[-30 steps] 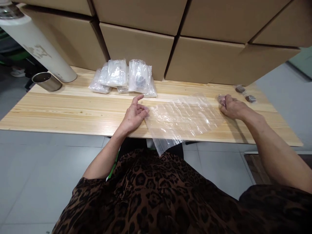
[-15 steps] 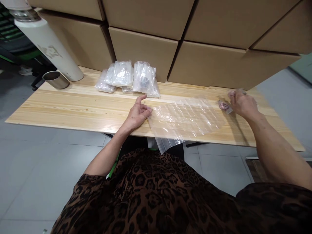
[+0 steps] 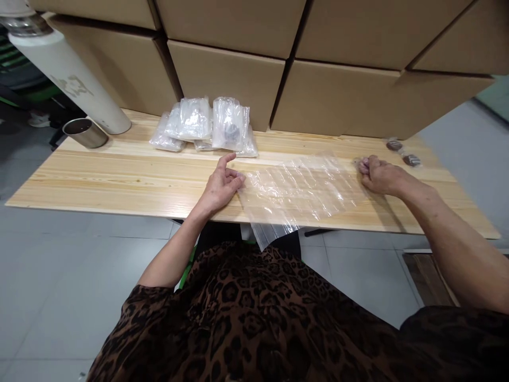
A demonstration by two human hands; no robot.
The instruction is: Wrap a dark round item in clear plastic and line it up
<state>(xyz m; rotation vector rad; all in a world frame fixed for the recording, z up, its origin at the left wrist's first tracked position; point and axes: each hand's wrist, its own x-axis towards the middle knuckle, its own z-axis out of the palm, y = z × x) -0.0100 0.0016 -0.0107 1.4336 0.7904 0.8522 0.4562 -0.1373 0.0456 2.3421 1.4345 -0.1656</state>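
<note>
My right hand (image 3: 379, 175) is curled at the far right edge of the clear plastic bag sheet (image 3: 298, 191), fingers folded in on something small and pinkish that barely shows at the fingertips; I judge the grip to be a pinch on a small wrapped piece, though the fold of my fingers hides most of it. My left hand (image 3: 222, 183) rests on the table (image 3: 119, 175) at the sheet's left edge, forefinger stretched out and the other fingers loosely bent, fingertips touching or just beside the plastic, holding nothing that I can make out. The sheet lies flat between my two hands, wrinkled, with its near corner hanging over the table's front edge. Beyond my right hand, near the table's far right corner, lie two small dark wrapped pieces (image 3: 402, 151), apart from my fingers. Behind my left hand, a heap of filled clear bags (image 3: 207, 126) leans against the stacked cardboard boxes (image 3: 226, 79). At the far left stand a white insulated bottle (image 3: 67, 79) and, just beside it, its steel cup (image 3: 84, 132). To my mind the step in hand is bringing a small piece to the flat bag while the left hand steadies it. The next move calls for finding and parting the bag's mouth, which I cannot locate from here, with the thin film held from sliding.
</note>
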